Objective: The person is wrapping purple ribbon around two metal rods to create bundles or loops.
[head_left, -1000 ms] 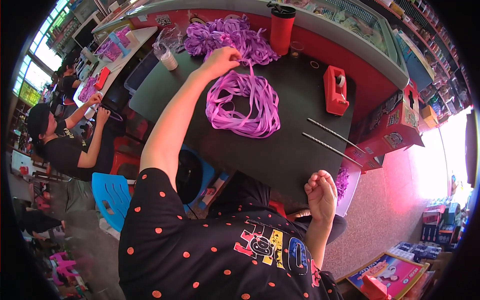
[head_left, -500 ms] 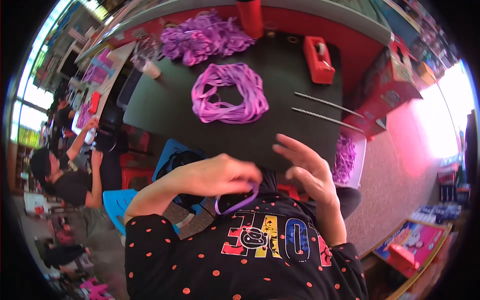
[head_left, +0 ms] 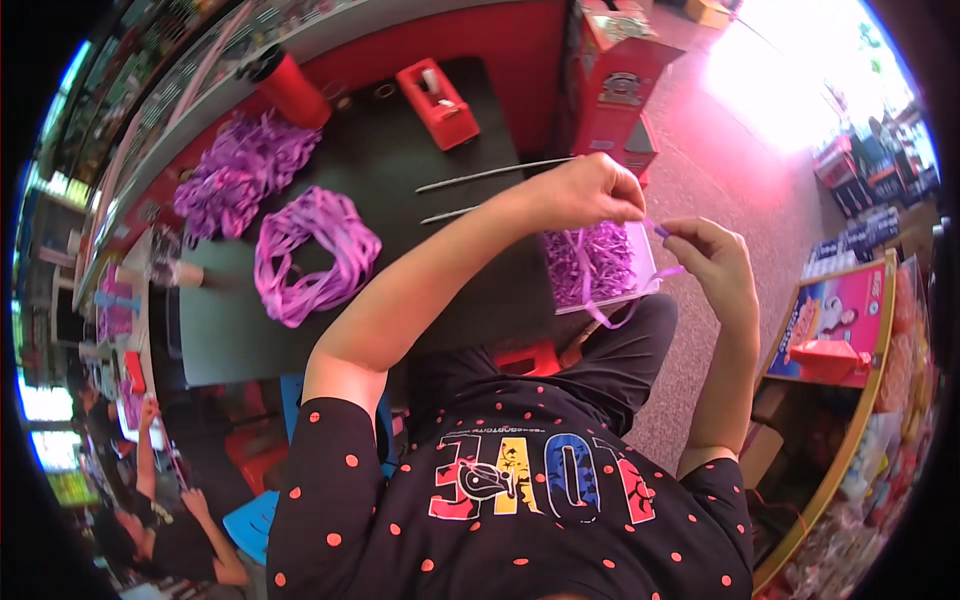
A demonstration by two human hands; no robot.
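Apparently work was midway: the left hand (head_left: 597, 192) and right hand (head_left: 710, 258) pinched one purple ribbon (head_left: 668, 273) by the tub (head_left: 643, 252) at right, already holding strips (head_left: 612, 262); a loose ring (head_left: 348, 240) and far heap (head_left: 240, 172) were left on the table (head_left: 245, 345).

My left forearm (head_left: 420, 280) crosses above the tabletop (head_left: 490, 300), covering part of the lower grey rod (head_left: 448, 214). A free lane runs between the ribbon coil (head_left: 347, 230) and the red tape dispenser (head_left: 446, 118). The held ribbon strip (head_left: 606, 322) hangs across the bin (head_left: 642, 250).

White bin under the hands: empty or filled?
White bin isn't empty: cut purple strips cover most of its visible inside. Fill depth: cannot tell.
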